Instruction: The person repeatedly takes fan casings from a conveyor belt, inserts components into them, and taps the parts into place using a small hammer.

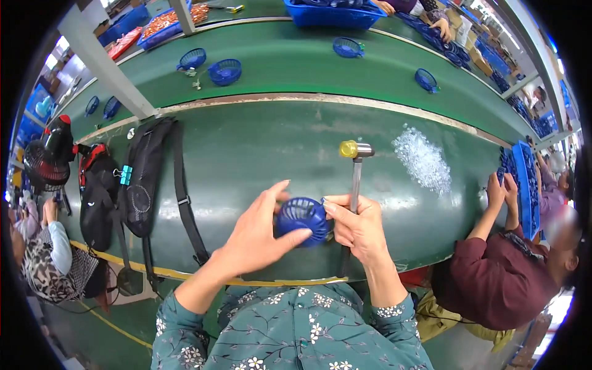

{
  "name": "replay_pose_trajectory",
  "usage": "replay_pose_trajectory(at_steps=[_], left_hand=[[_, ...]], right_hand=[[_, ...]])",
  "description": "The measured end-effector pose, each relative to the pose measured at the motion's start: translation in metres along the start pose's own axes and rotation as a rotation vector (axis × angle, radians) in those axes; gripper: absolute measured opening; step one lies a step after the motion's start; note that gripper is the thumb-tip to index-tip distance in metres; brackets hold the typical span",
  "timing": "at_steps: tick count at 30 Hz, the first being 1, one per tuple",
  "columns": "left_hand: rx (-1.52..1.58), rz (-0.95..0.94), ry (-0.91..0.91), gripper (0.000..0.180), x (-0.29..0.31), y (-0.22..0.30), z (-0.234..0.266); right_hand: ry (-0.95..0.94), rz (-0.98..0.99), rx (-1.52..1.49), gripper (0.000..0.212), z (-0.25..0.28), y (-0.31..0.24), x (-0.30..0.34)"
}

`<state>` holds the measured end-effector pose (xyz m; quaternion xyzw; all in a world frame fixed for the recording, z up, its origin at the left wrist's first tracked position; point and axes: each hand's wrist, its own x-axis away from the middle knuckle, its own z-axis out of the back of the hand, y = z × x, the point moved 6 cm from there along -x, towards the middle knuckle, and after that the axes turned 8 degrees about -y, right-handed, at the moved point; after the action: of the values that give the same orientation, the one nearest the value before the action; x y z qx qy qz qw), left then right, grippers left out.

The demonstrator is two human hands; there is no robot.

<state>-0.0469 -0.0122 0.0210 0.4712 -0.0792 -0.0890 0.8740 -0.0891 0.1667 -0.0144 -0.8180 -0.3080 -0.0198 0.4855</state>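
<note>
A round blue slatted plastic fan housing sits in my left hand, whose fingers and thumb curve around its left side. My right hand is closed around the shaft of a hammer, with the black grip showing below the palm. The hammer's head is metal with a yellow face, pointing away from me. The thumb and forefinger of that same hand pinch at the housing's right rim; whatever tiny piece they may hold there is too small to make out.
A pile of small clear pieces lies on the green bench, right of the hammer. Black bags with straps lie at left. Beyond, blue housings rest on a green belt. A co-worker sits at right beside a blue bin.
</note>
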Motion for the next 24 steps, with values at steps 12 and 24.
replay_pose_trajectory(at_steps=[12,24], left_hand=[[-0.472,-0.288,0.457,0.046,-0.153,-0.034,0.11],[-0.787,0.19,0.315,0.044,-0.21,-0.134,0.15]], right_hand=[[0.245,0.251,0.418,0.019,0.0,-0.014,0.001],[0.062,0.035,0.343,0.021,-0.011,0.027,0.001]])
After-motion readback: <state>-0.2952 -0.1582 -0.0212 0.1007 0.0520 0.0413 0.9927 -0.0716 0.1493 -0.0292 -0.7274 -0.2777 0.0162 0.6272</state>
